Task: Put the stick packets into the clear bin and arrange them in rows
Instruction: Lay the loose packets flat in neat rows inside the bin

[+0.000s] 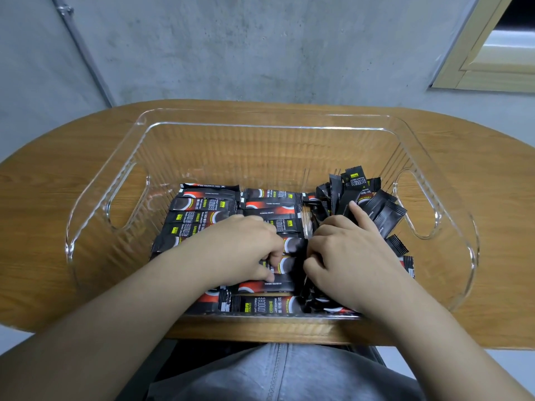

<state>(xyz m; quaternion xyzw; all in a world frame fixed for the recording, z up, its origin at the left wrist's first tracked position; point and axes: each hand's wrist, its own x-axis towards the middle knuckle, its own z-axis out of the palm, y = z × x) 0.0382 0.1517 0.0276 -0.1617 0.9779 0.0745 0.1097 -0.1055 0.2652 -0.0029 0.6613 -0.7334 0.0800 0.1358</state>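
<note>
Lying flat in the clear bin (220, 134) on the worktop (52, 180), stick packets (202, 211) are ranged in two rows, long axes left to right; a loose heap (373, 204) stands on end at right. Packets are pinched by the left hand (246, 247) and grasped by the right hand (344, 253), its forefinger extended.

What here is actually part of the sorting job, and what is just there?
Part of the job:
clear bin
flat rows of coffee stick packets
loose heap of packets
left hand
right hand

Just there:
wooden table
concrete wall
window frame
</note>
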